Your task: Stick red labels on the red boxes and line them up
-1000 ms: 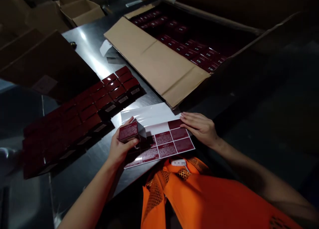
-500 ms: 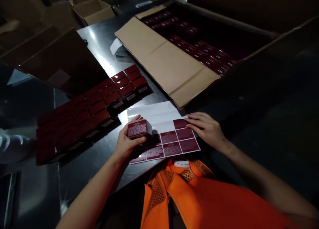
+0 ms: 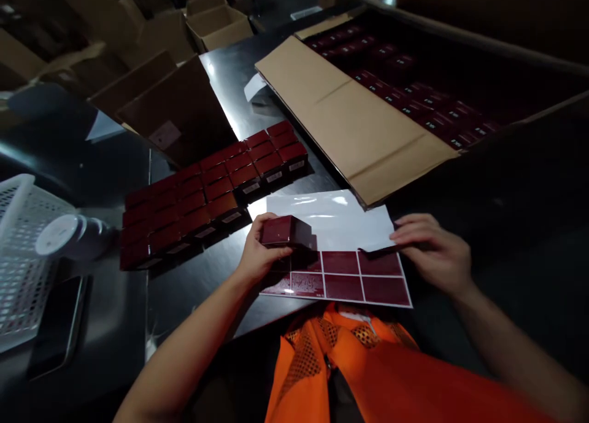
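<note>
My left hand (image 3: 260, 249) is closed around a small dark red box (image 3: 277, 231), held just above the left part of a label sheet (image 3: 344, 287). A plain dark red face of the box is up. The sheet has rows of dark red printed labels toward me and a glossy white area on its far side. My right hand (image 3: 430, 249) pinches the right edge of that white area, which is lifted and curled over the labels there. Whether a single label is between the fingertips I cannot tell.
Rows of dark red boxes (image 3: 207, 193) stand on the metal table to the left. Beyond the sheet is a large open carton (image 3: 350, 110) of similar boxes. Another carton (image 3: 184, 116), a white plastic basket (image 3: 23, 251), a white round container (image 3: 69, 236) and a phone (image 3: 57, 325) are farther left.
The box in my left hand has turned from a printed face to a plain one. My right hand has gone from resting on the sheet to lifting its edge. The view has shifted left.
</note>
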A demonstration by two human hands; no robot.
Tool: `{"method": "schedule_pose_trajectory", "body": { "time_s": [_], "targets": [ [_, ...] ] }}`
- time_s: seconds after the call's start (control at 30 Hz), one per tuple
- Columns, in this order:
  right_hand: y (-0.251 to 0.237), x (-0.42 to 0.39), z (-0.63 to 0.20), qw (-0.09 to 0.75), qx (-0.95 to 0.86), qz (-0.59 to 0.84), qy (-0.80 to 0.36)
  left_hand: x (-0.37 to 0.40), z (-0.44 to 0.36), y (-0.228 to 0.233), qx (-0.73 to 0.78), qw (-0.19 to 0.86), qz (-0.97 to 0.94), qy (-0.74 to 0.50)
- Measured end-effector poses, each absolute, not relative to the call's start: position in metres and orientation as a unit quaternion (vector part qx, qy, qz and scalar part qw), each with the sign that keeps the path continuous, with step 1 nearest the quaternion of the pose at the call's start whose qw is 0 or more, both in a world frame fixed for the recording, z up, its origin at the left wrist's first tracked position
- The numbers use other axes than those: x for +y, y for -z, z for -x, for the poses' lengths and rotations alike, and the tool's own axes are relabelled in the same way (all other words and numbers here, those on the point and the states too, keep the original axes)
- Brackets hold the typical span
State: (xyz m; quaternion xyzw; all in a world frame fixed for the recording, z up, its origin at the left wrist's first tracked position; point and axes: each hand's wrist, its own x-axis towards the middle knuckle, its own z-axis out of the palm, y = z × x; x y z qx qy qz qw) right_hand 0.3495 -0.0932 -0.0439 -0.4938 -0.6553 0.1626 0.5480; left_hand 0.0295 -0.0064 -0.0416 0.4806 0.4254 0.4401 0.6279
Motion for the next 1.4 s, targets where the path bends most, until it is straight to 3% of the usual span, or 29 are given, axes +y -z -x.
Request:
{"method": "schedule_pose_trajectory", "body": {
  "time_s": [0.1, 0.33, 0.6, 0.73, 0.9, 1.03, 1.23, 1.4],
  "targets": [
    [0.04, -0.081, -0.348, 0.63, -0.557, 0.475, -0.259, -0.006, -0.027, 0.046, 0.409, 0.631, -0.464, -0.468],
    [0.011, -0.07, -0.331, 0.711, -0.415, 0.469, -0.319, -0.011, -0.022, 0.035, 0.369, 0.623, -0.503, -0.473],
    [-0.013, -0.076, -0.277, 0.649, -0.525, 0.453, -0.313, -0.025, -0.02, 0.03, 0.398, 0.555, -0.534, -0.498],
    [-0.014, -0.075, -0.263, 0.656, -0.531, 0.47, -0.258, -0.027, -0.024, 0.02, 0.45, 0.589, -0.492, -0.457],
    [-0.021, -0.078, -0.255, 0.67, -0.518, 0.484, -0.222, -0.031, -0.031, 0.014, 0.404, 0.575, -0.531, -0.474],
    [-0.031, -0.081, -0.253, 0.643, -0.507, 0.491, -0.297, -0.033, -0.032, 0.016, 0.373, 0.548, -0.577, -0.476],
    [-0.041, -0.078, -0.244, 0.526, -0.455, 0.522, -0.493, -0.033, -0.03, 0.023, 0.333, 0.564, -0.603, -0.456],
    [-0.039, -0.075, -0.233, 0.497, -0.468, 0.531, -0.503, -0.034, -0.029, 0.025, 0.311, 0.569, -0.606, -0.461]
  ]
}}
